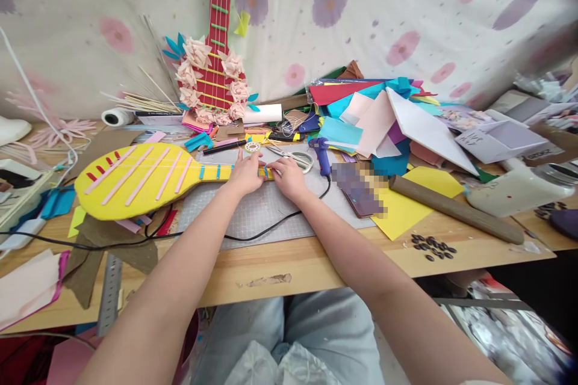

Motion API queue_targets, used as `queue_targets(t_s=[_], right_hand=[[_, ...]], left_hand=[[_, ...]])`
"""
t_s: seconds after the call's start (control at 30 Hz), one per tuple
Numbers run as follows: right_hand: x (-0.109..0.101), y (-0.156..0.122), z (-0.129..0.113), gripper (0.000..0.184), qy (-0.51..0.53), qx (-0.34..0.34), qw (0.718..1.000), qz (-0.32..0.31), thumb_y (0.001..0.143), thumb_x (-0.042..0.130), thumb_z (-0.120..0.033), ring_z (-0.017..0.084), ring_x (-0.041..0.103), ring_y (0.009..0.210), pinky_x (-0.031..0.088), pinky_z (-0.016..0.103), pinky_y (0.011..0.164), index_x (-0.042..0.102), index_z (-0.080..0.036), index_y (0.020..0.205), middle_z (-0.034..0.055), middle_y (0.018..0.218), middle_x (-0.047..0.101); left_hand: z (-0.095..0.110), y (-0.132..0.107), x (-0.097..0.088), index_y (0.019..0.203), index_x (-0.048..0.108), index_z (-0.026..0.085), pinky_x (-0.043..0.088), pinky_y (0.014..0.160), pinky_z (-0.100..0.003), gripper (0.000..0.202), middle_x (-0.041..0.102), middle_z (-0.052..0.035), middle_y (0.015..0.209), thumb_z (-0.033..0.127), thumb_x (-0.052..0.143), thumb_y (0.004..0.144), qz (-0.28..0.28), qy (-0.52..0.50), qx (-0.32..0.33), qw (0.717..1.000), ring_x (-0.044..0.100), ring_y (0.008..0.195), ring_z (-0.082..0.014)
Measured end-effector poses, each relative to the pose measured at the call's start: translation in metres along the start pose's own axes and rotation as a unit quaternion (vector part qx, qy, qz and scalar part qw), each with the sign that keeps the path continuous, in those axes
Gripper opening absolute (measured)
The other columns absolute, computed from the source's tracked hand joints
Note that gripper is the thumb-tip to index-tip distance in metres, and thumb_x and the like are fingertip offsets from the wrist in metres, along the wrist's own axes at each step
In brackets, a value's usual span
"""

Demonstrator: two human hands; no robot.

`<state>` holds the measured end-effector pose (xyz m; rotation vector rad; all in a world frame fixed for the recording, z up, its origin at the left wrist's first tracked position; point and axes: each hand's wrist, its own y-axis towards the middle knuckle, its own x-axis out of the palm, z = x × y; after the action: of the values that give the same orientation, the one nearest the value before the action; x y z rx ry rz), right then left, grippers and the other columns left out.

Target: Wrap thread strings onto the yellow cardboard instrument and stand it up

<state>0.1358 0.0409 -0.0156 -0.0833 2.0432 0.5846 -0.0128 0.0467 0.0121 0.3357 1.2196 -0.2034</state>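
Observation:
A yellow craft guitar (135, 180) lies on the bench, its rounded body at the left and its neck pointing right. Pink strips and short red strips cross the body, thin strings run lengthwise, and blue strips band the neck. My left hand (246, 174) grips the neck near its far end, fingers bent over it. Right beside it, my right hand (288, 178) has its fingers pinched at the neck's tip. Any small piece between the fingertips is hidden. Under the neck is a grey cutting mat (253, 210). Scissors (301, 160) lie just behind my right hand.
A blue glue gun (321, 156) stands right of my hands, its black cord (266, 230) crossing the mat. A red flower-trimmed guitar (217, 81) leans behind. Coloured sheets (361, 114), a phone (359, 189), a brown tube (456, 209) and black beads (433, 246) occupy the right.

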Motion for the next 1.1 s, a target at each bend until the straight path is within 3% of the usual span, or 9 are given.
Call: queue_targets(t_s=[0.17,0.3,0.57,0.83,0.97,1.1], right_hand=[[-0.004,-0.003,-0.002,0.037,-0.051,-0.030,0.997,-0.045,0.089,0.039,-0.018,0.023,0.045,0.096,0.037,0.034,0.087,0.066,-0.021,0.113,0.0089,0.102,0.063],[-0.005,-0.003,-0.006,0.037,-0.074,-0.018,0.995,-0.064,0.091,0.036,-0.020,0.022,0.045,0.098,0.037,0.032,0.087,0.064,-0.022,0.115,0.0079,0.108,0.060],[-0.007,-0.005,-0.010,0.037,-0.091,-0.014,0.993,-0.072,0.092,0.035,-0.022,0.021,0.047,0.097,0.038,0.030,0.083,0.062,-0.023,0.117,0.0065,0.109,0.060],[-0.003,-0.007,-0.007,0.037,-0.095,-0.020,0.993,-0.061,0.091,0.036,-0.021,0.020,0.048,0.099,0.039,0.030,0.083,0.062,-0.023,0.117,0.0063,0.109,0.060],[-0.002,-0.007,-0.007,0.037,-0.096,-0.024,0.993,-0.061,0.092,0.035,-0.023,0.020,0.049,0.099,0.039,0.030,0.085,0.061,-0.024,0.118,0.0072,0.109,0.059],[-0.003,-0.007,-0.007,0.038,-0.102,-0.029,0.993,-0.056,0.090,0.035,-0.020,0.021,0.049,0.099,0.040,0.030,0.082,0.061,-0.025,0.118,0.0068,0.107,0.060]], left_hand=[[0.000,0.001,0.000,0.121,0.039,0.015,0.003,0.116,-0.046,0.054,0.066,-0.0072,0.114,0.025,0.058,0.071,-0.003,0.002,-0.002,1.000,0.051,0.120,-0.0231],[0.001,0.001,0.000,0.121,0.040,0.016,0.005,0.116,-0.047,0.054,0.066,-0.0080,0.113,0.027,0.058,0.071,-0.003,-0.003,-0.006,1.000,0.050,0.120,-0.0240],[-0.001,0.000,0.001,0.123,0.040,0.016,0.005,0.115,-0.047,0.055,0.066,-0.0078,0.114,0.026,0.057,0.072,-0.007,0.001,-0.008,1.000,0.050,0.120,-0.0238],[-0.004,-0.002,-0.006,0.140,0.020,0.017,0.009,0.112,-0.054,0.085,0.054,-0.0111,0.131,0.029,0.064,0.068,-0.024,-0.022,-0.016,0.999,0.044,0.126,-0.0270],[0.000,0.000,-0.010,0.136,0.027,0.019,0.009,0.114,-0.050,0.075,0.061,-0.0069,0.122,0.028,0.061,0.071,0.001,-0.042,-0.012,0.999,0.051,0.119,-0.0239],[0.005,0.004,-0.009,0.136,0.029,0.016,0.009,0.115,-0.045,0.074,0.067,-0.0050,0.109,0.028,0.061,0.071,-0.009,-0.047,-0.006,0.999,0.053,0.117,-0.0237]])
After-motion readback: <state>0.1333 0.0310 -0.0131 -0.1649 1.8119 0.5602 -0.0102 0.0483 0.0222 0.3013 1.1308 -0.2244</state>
